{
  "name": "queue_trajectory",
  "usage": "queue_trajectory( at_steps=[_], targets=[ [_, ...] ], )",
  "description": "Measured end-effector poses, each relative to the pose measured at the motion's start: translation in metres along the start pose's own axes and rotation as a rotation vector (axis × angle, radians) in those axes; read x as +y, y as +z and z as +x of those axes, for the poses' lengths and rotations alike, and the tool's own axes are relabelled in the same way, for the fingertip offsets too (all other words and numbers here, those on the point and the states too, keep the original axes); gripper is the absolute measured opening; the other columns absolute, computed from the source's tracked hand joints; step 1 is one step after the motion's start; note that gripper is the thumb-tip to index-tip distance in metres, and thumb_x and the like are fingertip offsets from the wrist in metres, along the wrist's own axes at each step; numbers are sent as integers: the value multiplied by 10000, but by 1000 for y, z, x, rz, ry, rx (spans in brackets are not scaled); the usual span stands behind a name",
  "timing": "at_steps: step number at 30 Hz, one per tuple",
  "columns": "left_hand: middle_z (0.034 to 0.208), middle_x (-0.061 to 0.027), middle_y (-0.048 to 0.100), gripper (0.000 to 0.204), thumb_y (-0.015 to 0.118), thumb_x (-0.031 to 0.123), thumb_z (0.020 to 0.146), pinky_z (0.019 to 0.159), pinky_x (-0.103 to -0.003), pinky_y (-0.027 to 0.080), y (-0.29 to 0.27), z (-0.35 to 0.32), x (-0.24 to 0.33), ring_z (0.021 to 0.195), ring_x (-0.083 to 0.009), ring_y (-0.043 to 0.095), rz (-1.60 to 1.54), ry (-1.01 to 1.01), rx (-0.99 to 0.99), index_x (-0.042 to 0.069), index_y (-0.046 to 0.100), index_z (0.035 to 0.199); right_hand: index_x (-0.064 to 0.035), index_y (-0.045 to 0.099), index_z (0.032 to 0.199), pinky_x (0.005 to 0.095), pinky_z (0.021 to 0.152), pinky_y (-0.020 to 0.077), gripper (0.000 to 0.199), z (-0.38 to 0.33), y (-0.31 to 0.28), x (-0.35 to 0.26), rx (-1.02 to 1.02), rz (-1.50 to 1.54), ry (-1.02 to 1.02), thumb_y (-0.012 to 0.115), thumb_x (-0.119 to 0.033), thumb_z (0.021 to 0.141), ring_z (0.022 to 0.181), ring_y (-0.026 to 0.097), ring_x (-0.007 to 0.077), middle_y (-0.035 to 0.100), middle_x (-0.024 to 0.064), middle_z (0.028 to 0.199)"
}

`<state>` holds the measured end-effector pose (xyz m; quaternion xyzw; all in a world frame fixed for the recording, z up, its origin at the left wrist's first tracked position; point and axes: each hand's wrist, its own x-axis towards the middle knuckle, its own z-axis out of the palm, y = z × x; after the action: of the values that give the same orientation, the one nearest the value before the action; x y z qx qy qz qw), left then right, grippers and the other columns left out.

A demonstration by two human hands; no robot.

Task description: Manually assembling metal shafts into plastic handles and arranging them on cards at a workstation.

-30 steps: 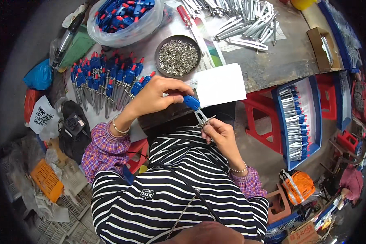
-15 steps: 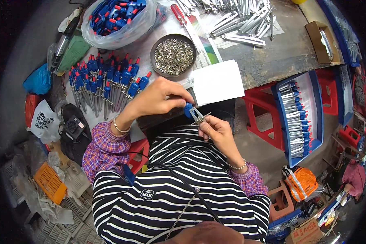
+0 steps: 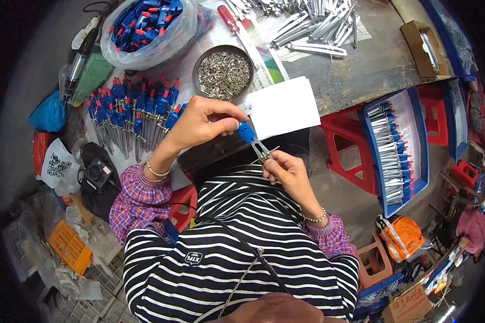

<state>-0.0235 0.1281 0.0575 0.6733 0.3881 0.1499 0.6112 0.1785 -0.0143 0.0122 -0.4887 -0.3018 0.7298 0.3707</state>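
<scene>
My right hand (image 3: 286,171) is closed round a forked metal piece (image 3: 262,149) with thin pins sticking out sideways. A blue plastic handle (image 3: 247,132) sits at the fork's upper end. My left hand (image 3: 213,121) has its thumb and forefinger pinched at the handle's top end, and its tip is hidden by them. Left of that hand, many similar assembled pieces (image 3: 137,121) with blue handles, red tips and metal shafts lie in a fan on the table. A round bowl (image 3: 194,81) of small metal pins stands just beyond my left hand.
A plastic bag (image 3: 145,59) of blue and red parts stands at the far left. White paper (image 3: 285,107) lies at the table edge. Beyond are a red screwdriver (image 3: 229,19), loose metal strips (image 3: 328,27) and a cardboard box (image 3: 415,40). Right: a blue tray (image 3: 423,177) of finished-looking pieces, red stools (image 3: 350,156).
My left fingers have drawn back a little to the upper left, so more of the blue handle shows. My right hand stays nearly in place. The view has shifted slightly.
</scene>
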Motion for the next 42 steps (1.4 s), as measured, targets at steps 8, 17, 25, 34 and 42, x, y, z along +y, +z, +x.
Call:
queue_trajectory(
  at_steps=[8, 17, 25, 34, 42],
  targets=[
    [792, -87, 658, 240, 658, 9, 728, 608, -257, 469, 8, 4, 2, 675, -137, 605, 133, 188, -154, 2, 666, 968, 13, 595, 844, 169, 504, 390, 154, -1, 3, 3, 1, 48, 9, 542, -121, 899, 547, 471, 26, 567, -5, 648],
    [797, -101, 654, 337, 739, 66, 642, 639, -301, 478, 11, 2, 8, 706, -212, 636, 292, 279, -241, 29, 650, 965, -7, 591, 816, 163, 490, 372, 171, -2, 5, 0, -53, 63, 1, 536, -141, 906, 541, 460, 23, 562, -11, 647],
    [758, -114, 655, 299, 750, 114, 642, 600, -294, 482, 19, -6, 1, 665, -225, 641, 244, 235, -235, 7, 660, 906, -20, 584, 801, 156, 444, 320, 173, -1, 5, 2, -105, 200, 78, 524, -139, 912, 506, 416, 13, 550, -19, 637],
    [772, -118, 660, 278, 731, 97, 657, 599, -294, 485, 24, -8, 1, 672, -226, 645, 222, 235, -200, 0, 659, 908, -31, 580, 778, 152, 435, 294, 165, 0, 6, -1, -124, 195, 142, 533, -131, 901, 490, 398, 9, 535, -31, 623],
    [781, -122, 671, 304, 748, 85, 630, 590, -293, 493, 32, -10, -6, 673, -232, 656, 235, 278, -110, 9, 660, 911, -16, 593, 852, 150, 445, 293, 153, 1, 2, -3, -127, 124, 94, 526, -140, 912, 509, 395, 4, 535, -30, 650]
  ],
)
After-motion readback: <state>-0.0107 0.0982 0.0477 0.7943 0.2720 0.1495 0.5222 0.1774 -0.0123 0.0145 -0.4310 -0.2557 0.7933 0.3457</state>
